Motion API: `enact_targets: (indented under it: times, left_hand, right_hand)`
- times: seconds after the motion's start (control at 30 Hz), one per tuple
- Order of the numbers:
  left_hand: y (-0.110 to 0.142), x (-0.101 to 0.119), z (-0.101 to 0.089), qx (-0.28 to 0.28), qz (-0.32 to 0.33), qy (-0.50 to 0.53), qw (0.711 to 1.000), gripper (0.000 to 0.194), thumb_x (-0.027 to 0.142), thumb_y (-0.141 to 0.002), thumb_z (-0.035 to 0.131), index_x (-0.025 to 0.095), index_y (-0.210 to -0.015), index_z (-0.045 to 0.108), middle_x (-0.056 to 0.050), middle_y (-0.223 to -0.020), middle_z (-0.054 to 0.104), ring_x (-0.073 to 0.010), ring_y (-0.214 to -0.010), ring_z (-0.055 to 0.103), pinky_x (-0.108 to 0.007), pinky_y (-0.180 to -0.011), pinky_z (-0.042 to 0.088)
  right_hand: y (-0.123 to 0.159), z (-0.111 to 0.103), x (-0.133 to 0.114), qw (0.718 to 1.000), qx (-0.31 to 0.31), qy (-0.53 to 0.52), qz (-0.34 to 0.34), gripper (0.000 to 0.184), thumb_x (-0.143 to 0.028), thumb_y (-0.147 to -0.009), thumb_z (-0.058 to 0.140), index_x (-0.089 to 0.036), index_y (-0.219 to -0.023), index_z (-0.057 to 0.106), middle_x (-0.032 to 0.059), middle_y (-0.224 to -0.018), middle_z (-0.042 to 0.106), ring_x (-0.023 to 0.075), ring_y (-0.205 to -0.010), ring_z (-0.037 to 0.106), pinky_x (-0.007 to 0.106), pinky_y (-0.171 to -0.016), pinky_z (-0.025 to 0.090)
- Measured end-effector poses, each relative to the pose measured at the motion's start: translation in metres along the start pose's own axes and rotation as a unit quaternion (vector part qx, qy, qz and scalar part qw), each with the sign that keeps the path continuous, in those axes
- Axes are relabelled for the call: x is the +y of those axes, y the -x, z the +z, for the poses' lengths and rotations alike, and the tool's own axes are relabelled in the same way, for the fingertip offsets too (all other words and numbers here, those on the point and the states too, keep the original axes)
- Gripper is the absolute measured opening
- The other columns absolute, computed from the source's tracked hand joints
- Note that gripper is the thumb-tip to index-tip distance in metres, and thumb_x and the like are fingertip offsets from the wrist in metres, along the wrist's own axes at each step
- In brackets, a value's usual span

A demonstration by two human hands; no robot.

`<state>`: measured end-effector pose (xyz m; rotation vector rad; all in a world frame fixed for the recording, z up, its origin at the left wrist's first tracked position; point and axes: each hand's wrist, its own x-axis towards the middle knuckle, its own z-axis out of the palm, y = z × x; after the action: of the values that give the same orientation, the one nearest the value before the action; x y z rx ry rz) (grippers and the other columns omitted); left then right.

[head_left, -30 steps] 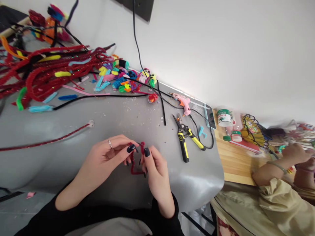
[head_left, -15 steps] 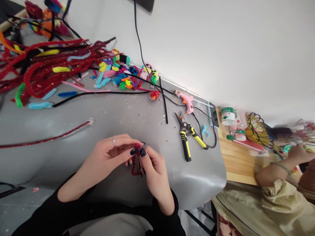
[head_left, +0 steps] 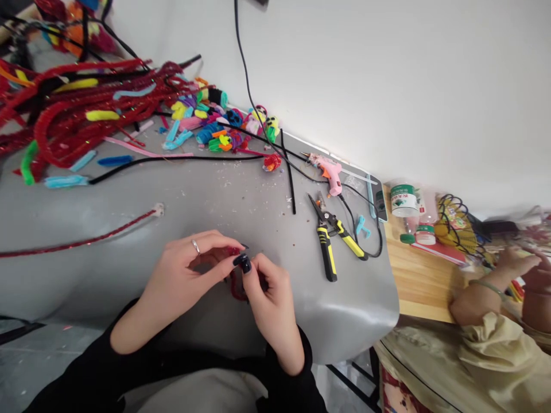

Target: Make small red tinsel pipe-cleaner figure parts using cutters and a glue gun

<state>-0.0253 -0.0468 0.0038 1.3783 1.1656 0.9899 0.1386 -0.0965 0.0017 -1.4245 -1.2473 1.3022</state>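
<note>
A short, bent length of fuzzy dark red pipe cleaner [head_left: 237,294] is held just above the near edge of a smooth grey tabletop [head_left: 215,201]. It is pinched by the left hand [head_left: 189,275], on which a silver ring is worn, and by the right hand [head_left: 271,298]. Both grips are narrow, with the dark-varnished thumbnails brought together; how the piece is bent between the fingers is partly hidden.

To the right, pliers with black-and-yellow handles [head_left: 330,220] are laid down with their handles spread. Beyond them, a pink plastic glue gun [head_left: 331,172] is placed near the wall, its black cord looped beside a small light blue fuzzy piece [head_left: 364,226]. A small red fuzzy ball [head_left: 272,163] is set near two crossed black stems. The far left is covered by a tangled heap of glittery red stems [head_left: 107,104].
</note>
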Motion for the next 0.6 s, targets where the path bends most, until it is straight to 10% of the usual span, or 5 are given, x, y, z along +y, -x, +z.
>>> enact_targets:
  times: [0.6]
  left_hand:
    - [0.0043, -0.0005, 0.0009, 0.068, 0.064, -0.078, 0.993, 0.014, 0.033, -0.09, 0.073, 0.031, -0.08, 0.082, 0.002, -0.074, 0.081, -0.0172, -0.059, 0.072, -0.026, -0.061, 0.058]
  right_hand:
    - [-0.0002, 0.0012, -0.0045, 0.996, 0.031, 0.06, -0.056, 0.04, -0.029, -0.1, 0.053, -0.024, -0.066, 0.035, -0.007, -0.06, 0.035, 0.009, -0.057, 0.03, 0.025, -0.053, 0.025]
